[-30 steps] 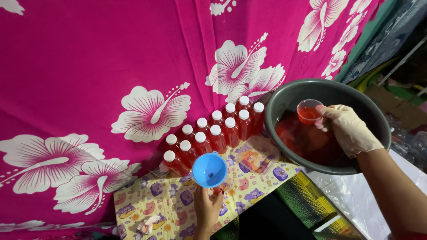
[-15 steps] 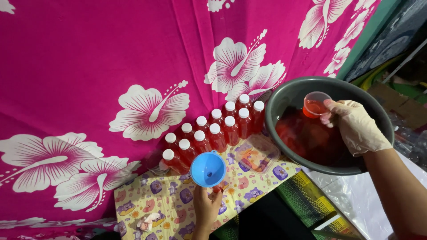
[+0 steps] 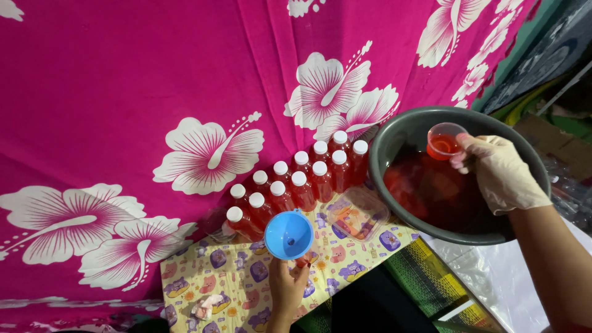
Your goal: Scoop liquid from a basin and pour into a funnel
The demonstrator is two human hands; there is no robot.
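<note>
My right hand (image 3: 501, 174), in a pale glove, holds a small clear cup (image 3: 444, 141) of red liquid just above the red liquid in a large grey basin (image 3: 401, 134). My left hand (image 3: 285, 291) grips a bottle that is mostly hidden under a blue funnel (image 3: 288, 234) set in its mouth. Behind the funnel stand two rows of several red-filled bottles with white caps (image 3: 301, 189).
A pink cloth with white flowers (image 3: 154, 92) hangs behind everything. The bottles stand on a yellow patterned mat (image 3: 209, 277). A clear plastic lid (image 3: 357, 213) lies between the bottles and the basin. A green striped mat (image 3: 425, 277) lies in front.
My right hand has lifted the cup of red liquid slightly higher above the basin. The left hand and funnel stay put.
</note>
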